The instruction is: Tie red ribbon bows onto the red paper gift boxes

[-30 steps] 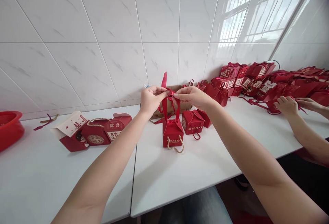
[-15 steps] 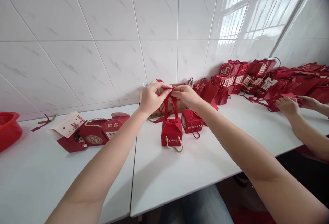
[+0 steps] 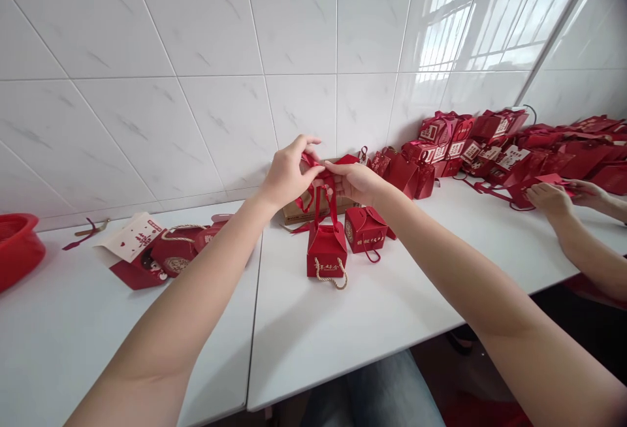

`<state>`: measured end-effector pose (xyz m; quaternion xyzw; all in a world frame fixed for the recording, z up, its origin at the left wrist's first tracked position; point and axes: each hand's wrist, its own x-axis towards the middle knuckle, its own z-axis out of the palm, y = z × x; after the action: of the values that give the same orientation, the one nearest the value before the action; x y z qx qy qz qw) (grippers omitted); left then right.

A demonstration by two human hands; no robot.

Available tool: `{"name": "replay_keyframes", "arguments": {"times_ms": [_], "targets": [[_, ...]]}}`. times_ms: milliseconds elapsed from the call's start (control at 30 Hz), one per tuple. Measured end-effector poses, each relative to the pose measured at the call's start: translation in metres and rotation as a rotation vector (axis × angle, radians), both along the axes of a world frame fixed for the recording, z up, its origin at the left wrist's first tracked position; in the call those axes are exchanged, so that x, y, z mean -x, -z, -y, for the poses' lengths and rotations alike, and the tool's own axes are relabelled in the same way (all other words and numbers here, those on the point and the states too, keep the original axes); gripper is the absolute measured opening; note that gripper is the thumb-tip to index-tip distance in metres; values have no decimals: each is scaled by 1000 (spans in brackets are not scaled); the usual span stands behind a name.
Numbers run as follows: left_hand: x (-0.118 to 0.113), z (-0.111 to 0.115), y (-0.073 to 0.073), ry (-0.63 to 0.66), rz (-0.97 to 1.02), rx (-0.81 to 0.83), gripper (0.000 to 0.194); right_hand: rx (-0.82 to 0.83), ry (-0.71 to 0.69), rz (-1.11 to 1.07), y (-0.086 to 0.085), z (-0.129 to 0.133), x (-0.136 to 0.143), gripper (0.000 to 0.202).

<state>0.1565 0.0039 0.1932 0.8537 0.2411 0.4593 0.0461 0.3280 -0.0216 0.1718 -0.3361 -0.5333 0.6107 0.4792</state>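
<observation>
Grip, left hand (image 3: 288, 173): fingers wrapped loosely around the red ribbon (image 3: 318, 206), thumb reaching toward the other hand.
Grip, right hand (image 3: 360, 182): fingertips meet the left thumb, with ribbon beside the curled fingers; cannot tell whether it is pinched.
Ribboned box (image 3: 321, 244): upright on the counter (image 3: 392, 303), just right of the seam, between front and back edges; ribbon rises from its top to the hands.
Just changed: the left fingers have spread from a tight pinch and the right palm has turned upward. The ribbon seems to be getting a new hold rather than being pulled tight; I see no finished bow.
Writing in front: gold characters, seemingly 百年好合, above a twisted rope handle (image 3: 345, 277).
Neighbour box (image 3: 365, 237): just right, with a round gold emblem and blurred gold characters.
Behind: a cardboard box (image 3: 296, 211) near the back edge.
Left boxes: an open one (image 3: 140, 273) with a red 囍 on its pale flap, touching a rope-handled one (image 3: 175, 249).
Far left: red tub (image 3: 20, 251).
Right: stacked red boxes (image 3: 443, 147) along the wall, their pale labels too small to read; another person's hands (image 3: 552, 200) hold red card.
</observation>
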Motion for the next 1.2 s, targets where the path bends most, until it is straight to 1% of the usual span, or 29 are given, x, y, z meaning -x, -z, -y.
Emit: {"name": "replay_keyframes", "arguments": {"times_ms": [100, 167, 233, 300, 333, 400, 433, 467, 500, 533, 567, 633, 667, 700, 767, 800, 867, 933, 1000, 1067, 1133, 1200], "targets": [[4, 9, 11, 43, -3, -16, 32, 64, -50, -25, -2, -5, -4, 10], [5, 14, 24, 61, -89, -76, 25, 91, -83, -18, -3, -9, -7, 10], [4, 19, 40, 72, -187, -142, 20, 95, -131, 43, -6, -11, -10, 14], [3, 21, 55, 80, -223, -188, 20, 45, -153, 180, -11, -12, -10, 19], [2, 22, 61, 79, -192, -196, 17, -3, -130, 287, -14, -11, -10, 20], [-1, 21, 69, 37, -12, -159, 9, -123, -4, 565, -21, -8, -8, 21], [-3, 20, 70, -4, 115, -97, 7, -190, 88, 707, -24, -6, -6, 23], [-5, 17, 69, -46, 243, 4, 6, -261, 186, 830, -26, -4, -4, 26], [-7, 14, 67, -80, 351, 142, 4, -340, 277, 923, -28, -1, -2, 30], [-10, 9, 63, -91, 424, 311, 6, -434, 349, 979, -29, 1, 0, 34], [-13, 5, 59, -71, 457, 494, 13, -539, 397, 1003, -29, 4, 1, 36], [-17, -4, 51, 50, 437, 804, 26, -732, 412, 985, -26, 9, 3, 33], [-18, -7, 47, 130, 411, 906, 29, -799, 392, 955, -24, 11, 3, 30], [-19, -10, 43, 207, 393, 973, 28, -843, 367, 918, -21, 13, 2, 26], [-19, -12, 38, 321, 407, 1045, 23, -887, 332, 845, -13, 16, 0, 21], [-19, -12, 36, 348, 432, 1072, 20, -904, 329, 817, -10, 17, -2, 21], [-19, -10, 30, 367, 469, 1127, 17, -953, 329, 783, -3, 18, -6, 23], [-20, -9, 25, 369, 456, 1167, 14, -1006, 316, 779, 3, 18, -9, 25], [-21, -9, 21, 352, 411, 1166, 12, -1043, 293, 794, 6, 17, -10, 26], [-23, -11, 20, 316, 382, 1132, 12, -1061, 274, 795, 7, 16, -11, 26], [-25, -15, 23, 247, 386, 1080, 13, -1053, 267, 784, 10, 18, -13, 26], [-25, -20, 29, 176, 420, 1048, 15, -1022, 289, 765, 16, 22, -15, 25]]}}
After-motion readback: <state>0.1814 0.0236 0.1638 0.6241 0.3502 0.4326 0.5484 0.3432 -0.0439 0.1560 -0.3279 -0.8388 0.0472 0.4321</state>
